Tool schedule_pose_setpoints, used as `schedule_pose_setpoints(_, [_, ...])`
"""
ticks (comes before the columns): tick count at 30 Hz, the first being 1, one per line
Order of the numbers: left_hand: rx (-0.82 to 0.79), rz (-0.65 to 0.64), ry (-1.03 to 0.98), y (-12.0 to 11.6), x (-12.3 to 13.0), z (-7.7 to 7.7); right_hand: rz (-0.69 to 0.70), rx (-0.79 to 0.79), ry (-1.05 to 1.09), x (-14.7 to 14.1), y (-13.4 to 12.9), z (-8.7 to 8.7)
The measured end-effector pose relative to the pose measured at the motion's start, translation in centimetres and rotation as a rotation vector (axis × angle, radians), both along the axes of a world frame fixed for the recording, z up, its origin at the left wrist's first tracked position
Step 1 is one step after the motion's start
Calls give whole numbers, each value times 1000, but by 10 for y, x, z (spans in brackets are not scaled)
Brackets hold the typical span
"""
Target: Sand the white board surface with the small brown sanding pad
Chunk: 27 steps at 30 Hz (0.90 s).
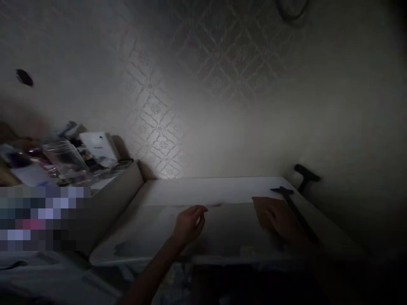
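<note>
A brown sheet (259,206) lies toward the right end of the bench (222,188), one corner pointing to the far left; its far edge runs sideways and its left edge slants nearer and rightward. The right hand (281,222) covers much of it with curled fingers, so its long axis is hidden, and I cannot tell whether the hand grips it or only rests there.

The left hand (190,222) is over a wide grey sheet (232,222), thumb and fingertips close together; whether anything is pinched between them cannot be told. The grey sheet's long axis runs left to right, along the bench.

Just beside the right hand, a black tool (300,216) has its handle slanting toward the near right and its pointed head leftward. A dark T-shaped piece (307,173) shows past the bench's right edge.

The room is dim. Light catches flowered lattice on the wall (222,127). At left, a cabinet (117,205) carries clutter, including a white box (97,144) and a clear plastic container (65,159).
</note>
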<state>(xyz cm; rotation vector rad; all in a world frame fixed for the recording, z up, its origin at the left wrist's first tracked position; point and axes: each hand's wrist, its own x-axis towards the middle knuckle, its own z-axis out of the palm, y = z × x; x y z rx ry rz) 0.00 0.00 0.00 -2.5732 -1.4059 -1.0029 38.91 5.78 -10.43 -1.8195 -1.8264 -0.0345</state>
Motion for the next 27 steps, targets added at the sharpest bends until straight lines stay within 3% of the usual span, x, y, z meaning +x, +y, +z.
schedule_pose_setpoints(4, [-222, 86, 114, 39, 5, -31, 77, -63, 39, -18, 4, -7])
schedule_pose_setpoints(9, [-259, 129, 137, 64, 12, -54, 117, -64, 118, -42, 11, -8])
schedule_pose_setpoints(16, [-274, 235, 232, 93, -1, -69, 201, -101, 189, -102, 23, -3])
schedule_pose_setpoints(23, [-278, 283, 218, 94, -5, -73, 277, -34, 196, -159, 38, -3])
schedule_pose_setpoints(27, [-286, 299, 224, 94, -3, -74, 92, 74, 110, -159, 41, -4])
